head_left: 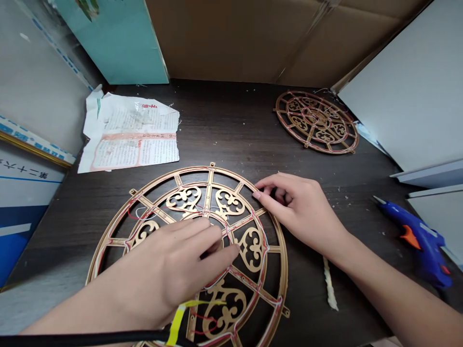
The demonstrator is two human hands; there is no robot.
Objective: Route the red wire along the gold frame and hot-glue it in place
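Left hand over large round frame, bottom cropped; some fingers hidden. Right hand narrow at frame's rim. Can't tell either grip.

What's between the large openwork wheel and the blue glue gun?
In the head view, the right forearm and a pale, uneven strip lie between the large openwork wheel and the blue glue gun.

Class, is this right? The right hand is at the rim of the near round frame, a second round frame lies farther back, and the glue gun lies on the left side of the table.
Not quite: the head view shows the glue gun on the right side of the table. The rest stands.
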